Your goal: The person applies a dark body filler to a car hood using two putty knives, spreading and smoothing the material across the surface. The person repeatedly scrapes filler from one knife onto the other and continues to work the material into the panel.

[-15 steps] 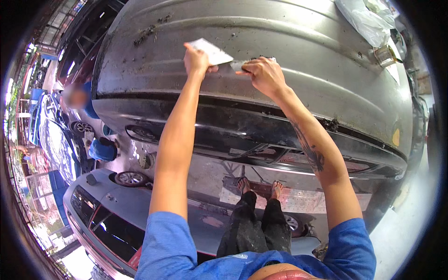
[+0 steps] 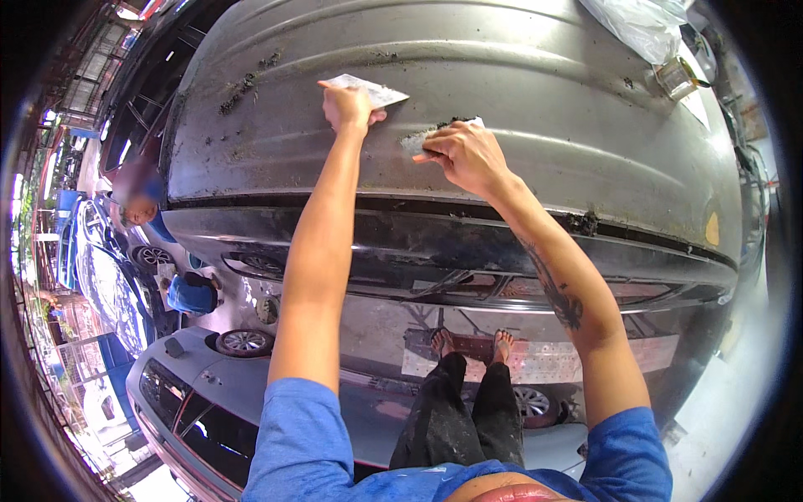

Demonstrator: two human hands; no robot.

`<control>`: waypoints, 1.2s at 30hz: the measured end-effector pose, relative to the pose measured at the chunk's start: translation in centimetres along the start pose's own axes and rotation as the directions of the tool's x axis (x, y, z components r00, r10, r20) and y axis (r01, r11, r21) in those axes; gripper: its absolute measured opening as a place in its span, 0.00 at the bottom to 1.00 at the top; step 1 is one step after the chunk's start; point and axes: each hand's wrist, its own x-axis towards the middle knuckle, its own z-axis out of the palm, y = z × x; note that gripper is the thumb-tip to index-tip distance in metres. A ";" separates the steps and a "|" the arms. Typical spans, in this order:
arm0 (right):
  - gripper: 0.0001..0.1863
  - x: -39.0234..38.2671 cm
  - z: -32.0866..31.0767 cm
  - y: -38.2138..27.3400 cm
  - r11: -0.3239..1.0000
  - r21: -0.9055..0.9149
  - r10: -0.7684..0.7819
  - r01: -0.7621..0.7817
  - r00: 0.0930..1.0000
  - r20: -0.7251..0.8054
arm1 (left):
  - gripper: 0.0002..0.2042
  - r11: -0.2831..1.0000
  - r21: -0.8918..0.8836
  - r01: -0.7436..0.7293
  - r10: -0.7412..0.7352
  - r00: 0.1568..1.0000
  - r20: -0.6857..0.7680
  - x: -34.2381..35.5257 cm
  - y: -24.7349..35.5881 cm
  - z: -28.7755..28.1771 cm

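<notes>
My left hand (image 2: 350, 107) is closed around a thin white flat plate (image 2: 383, 90) with an orange tip, held above a dull grey car roof (image 2: 577, 117). To its right and a little nearer, my right hand (image 2: 470, 157) grips a whitish scraper (image 2: 414, 144) with an orange corner. Dark crumbly residue clings along the scraper's upper edge. The two tools are apart. The right fingers cover much of the scraper, and I cannot tell whether it touches the roof.
Dark clumps (image 2: 238, 92) lie on the roof's left, with another (image 2: 583, 222) by its near edge. At the far right are an open tin (image 2: 676, 77) and a plastic bag (image 2: 640, 25). A silver car (image 2: 209, 381) stands behind me; a person in blue (image 2: 192, 293) crouches at left.
The tools, whose edges met or nearly met before, are now apart. My right hand has come nearer with the scraper; the left has shifted slightly left with the plate.
</notes>
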 end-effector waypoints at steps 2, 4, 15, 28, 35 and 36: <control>0.09 -0.3 0.3 -0.1 1.000 -0.017 0.012 -0.012 1.000 0.023 | 0.11 0.996 0.037 0.082 -0.074 0.980 -0.183 2.9 1.8 3.5; 0.08 -0.4 0.4 -0.2 0.999 -0.032 0.012 -0.012 1.000 0.017 | 0.11 0.991 0.128 0.035 0.009 0.945 -0.327 4.1 2.5 6.3; 0.09 -0.3 0.5 -0.1 1.000 -0.013 -0.001 0.000 1.000 -0.023 | 0.18 0.992 0.032 0.124 -0.109 0.950 -0.291 2.6 5.0 6.0; 0.09 1.6 0.1 -0.5 0.993 -0.082 -0.072 0.081 0.991 0.114 | 0.20 0.937 0.277 -0.210 0.347 0.626 -0.699 -5.6 -11.8 -24.2; 0.12 9.2 2.8 -6.7 0.992 -0.048 -0.118 0.114 0.988 -0.100 | 0.17 0.929 0.219 -0.299 0.354 0.536 -0.766 -3.4 -14.1 -25.7; 0.12 10.1 4.0 -8.8 0.987 -0.001 -0.159 0.160 0.985 -0.064 | 0.17 0.935 0.193 -0.299 0.324 0.495 -0.806 -3.2 -14.2 -26.0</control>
